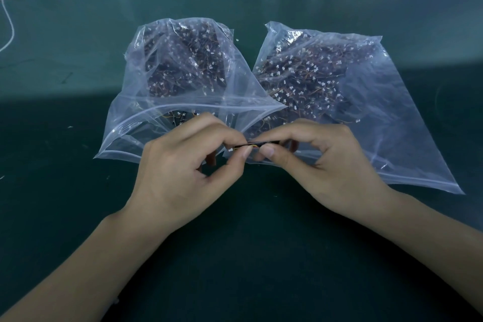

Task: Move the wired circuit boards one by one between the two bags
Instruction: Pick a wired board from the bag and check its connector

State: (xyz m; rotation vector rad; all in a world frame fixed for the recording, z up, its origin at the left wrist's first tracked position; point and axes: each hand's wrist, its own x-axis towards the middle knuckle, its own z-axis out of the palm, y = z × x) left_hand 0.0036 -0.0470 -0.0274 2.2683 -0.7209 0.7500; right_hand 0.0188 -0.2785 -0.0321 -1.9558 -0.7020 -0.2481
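One circuit board (edge-on) between both hands.

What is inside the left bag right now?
The left bag holds a heap of dark wired circuit boards with white connectors at its far end, and a few near its mouth. The hands cover part of the mouth.

2 bags, 2 hands, 1 board held

Left bag & right bag, each w/ boards too many to count; left hand, right hand; 1 circuit board between them.
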